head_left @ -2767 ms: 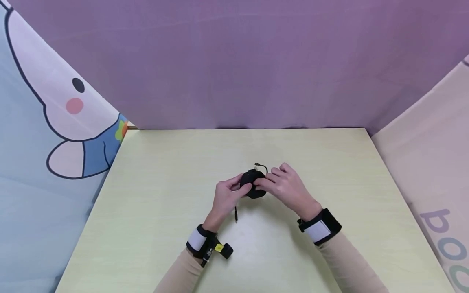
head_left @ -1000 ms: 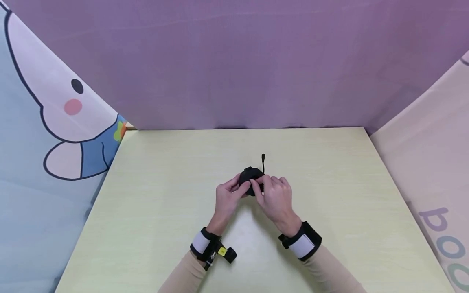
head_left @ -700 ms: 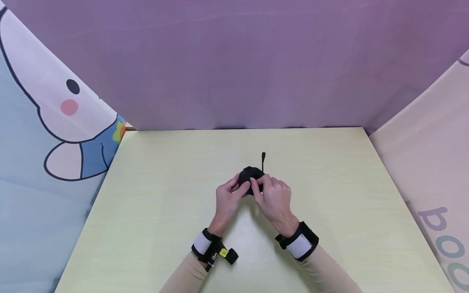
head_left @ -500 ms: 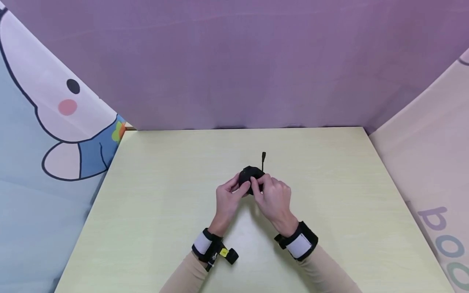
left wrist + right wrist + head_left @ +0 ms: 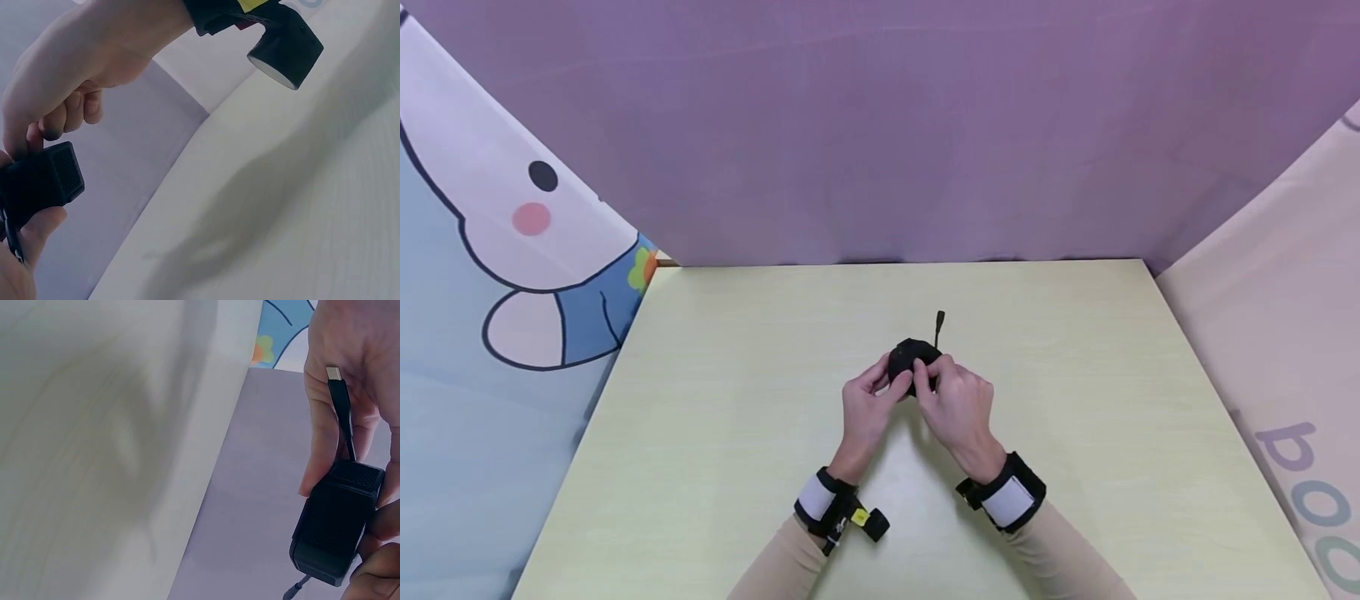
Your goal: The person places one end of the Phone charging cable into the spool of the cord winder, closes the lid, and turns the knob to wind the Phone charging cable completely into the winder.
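Over the middle of the pale table (image 5: 715, 400), we see the left hand (image 5: 865, 408) pinching a small black device (image 5: 912, 365) from its left side, fingers curled on it. The right hand (image 5: 958, 408) grips the same device from the right — fingers bent round it — with a short cable (image 5: 938, 327) sticking up behind, plug-tipped.

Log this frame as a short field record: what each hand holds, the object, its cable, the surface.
left hand: grips the black device
right hand: grips the same device from the other side
black device: small textured block, held above the table
cable: short black lead with a plug end, sticking up past the fingers
table: pale yellow-green top
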Action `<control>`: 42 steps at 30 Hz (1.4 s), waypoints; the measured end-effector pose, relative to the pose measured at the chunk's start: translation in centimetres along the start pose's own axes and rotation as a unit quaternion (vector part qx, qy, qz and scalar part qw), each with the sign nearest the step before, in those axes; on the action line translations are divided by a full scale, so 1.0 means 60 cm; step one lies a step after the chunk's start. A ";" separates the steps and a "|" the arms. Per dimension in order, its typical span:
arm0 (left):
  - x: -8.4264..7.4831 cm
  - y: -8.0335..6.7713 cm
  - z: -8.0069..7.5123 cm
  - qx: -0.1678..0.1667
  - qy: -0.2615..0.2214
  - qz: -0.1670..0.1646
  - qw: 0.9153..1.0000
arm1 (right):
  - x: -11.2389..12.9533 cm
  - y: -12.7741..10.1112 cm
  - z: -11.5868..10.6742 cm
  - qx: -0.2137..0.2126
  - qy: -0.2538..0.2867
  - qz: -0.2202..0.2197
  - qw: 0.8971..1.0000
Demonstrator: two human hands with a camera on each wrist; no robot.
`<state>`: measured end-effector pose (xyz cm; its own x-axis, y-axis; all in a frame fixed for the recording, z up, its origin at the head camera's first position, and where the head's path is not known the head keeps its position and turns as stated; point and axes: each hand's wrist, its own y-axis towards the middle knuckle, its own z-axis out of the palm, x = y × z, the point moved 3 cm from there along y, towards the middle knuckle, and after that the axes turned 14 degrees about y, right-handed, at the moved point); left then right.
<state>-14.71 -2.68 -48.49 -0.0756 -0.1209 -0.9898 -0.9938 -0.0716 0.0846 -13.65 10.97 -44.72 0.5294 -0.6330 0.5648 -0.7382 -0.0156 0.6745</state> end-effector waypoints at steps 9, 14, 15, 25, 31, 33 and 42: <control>0.001 0.002 0.000 -0.008 0.018 -0.002 1.000 | -0.004 0.002 0.001 0.006 0.021 0.017 1.000; 0.004 0.007 -0.001 0.011 -0.027 -0.028 0.999 | -0.016 0.005 -0.001 0.024 0.046 -0.002 0.999; 0.004 0.009 -0.001 0.015 -0.038 -0.035 0.999 | -0.020 0.007 -0.003 0.028 0.054 -0.009 0.998; 0.007 0.022 -0.014 0.048 -0.088 -0.067 0.993 | -0.048 0.035 -0.023 0.147 0.114 -0.119 0.975; 0.011 0.021 -0.017 0.083 -0.069 -0.076 0.991 | -0.050 0.049 -0.035 0.230 0.074 -0.195 0.951; 0.012 0.019 -0.018 0.091 -0.053 -0.080 0.991 | -0.049 0.054 -0.039 0.254 0.054 -0.218 0.941; 0.011 0.014 -0.023 0.123 -0.027 -0.070 0.990 | -0.040 0.063 -0.046 0.298 -0.020 -0.297 0.907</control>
<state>-15.49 -4.18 -48.89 0.0676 -0.0725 -0.9951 -0.9840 0.1599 -0.0785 -16.56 14.57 -42.19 0.9012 -0.4027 0.1600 -0.4282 -0.7710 0.4714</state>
